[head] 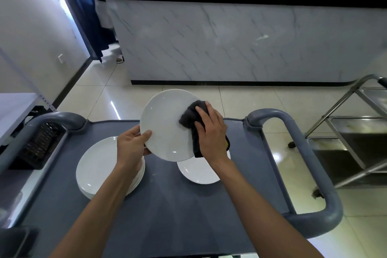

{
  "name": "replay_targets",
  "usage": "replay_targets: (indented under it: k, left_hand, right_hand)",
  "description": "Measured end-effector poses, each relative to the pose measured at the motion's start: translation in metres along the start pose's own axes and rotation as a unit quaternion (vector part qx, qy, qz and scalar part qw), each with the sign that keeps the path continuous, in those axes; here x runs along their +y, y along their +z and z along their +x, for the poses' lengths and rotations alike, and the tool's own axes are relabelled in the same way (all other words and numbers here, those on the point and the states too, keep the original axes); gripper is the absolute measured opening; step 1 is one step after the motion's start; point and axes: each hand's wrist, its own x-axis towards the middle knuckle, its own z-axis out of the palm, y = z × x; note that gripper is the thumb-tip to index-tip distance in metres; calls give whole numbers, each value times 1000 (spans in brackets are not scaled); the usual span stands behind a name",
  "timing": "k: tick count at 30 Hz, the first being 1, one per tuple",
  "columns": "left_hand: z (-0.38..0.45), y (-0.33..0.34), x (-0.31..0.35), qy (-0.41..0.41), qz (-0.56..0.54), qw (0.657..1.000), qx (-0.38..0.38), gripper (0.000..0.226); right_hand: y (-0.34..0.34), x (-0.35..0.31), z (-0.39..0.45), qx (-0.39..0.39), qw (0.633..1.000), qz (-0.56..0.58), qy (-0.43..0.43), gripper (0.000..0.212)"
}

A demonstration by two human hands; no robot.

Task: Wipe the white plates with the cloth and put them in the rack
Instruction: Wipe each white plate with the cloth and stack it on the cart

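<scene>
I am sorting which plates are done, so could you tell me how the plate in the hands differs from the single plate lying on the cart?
The held plate is lifted and tilted above the cart; the single plate lies flat on it. The left hand grips the held plate's rim and the right hand presses a dark cloth on its face; nothing touches the single plate. The held plate shows whole, the single plate is partly hidden behind it. Both are round, white and plain.
</scene>
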Motion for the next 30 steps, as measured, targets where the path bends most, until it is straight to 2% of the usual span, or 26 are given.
replay_targets:
  k: [9,15,24,30]
  left_hand:
    - [9,-20,17,28,85,993,-81,26]
    - [10,-19,25,75,77,991,-74,28]
    - [12,-20,21,105,74,987,-97,34]
    - [17,-26,19,113,83,984,-109,42]
  right_hand:
    - [-17,-14,25,-20,996,85,-22,45]
    - [-32,-15,26,-42,967,239,77,70]
    - [-38,-10,25,-92,969,214,84,72]
    - [-47,-13,23,-91,968,217,88,69]
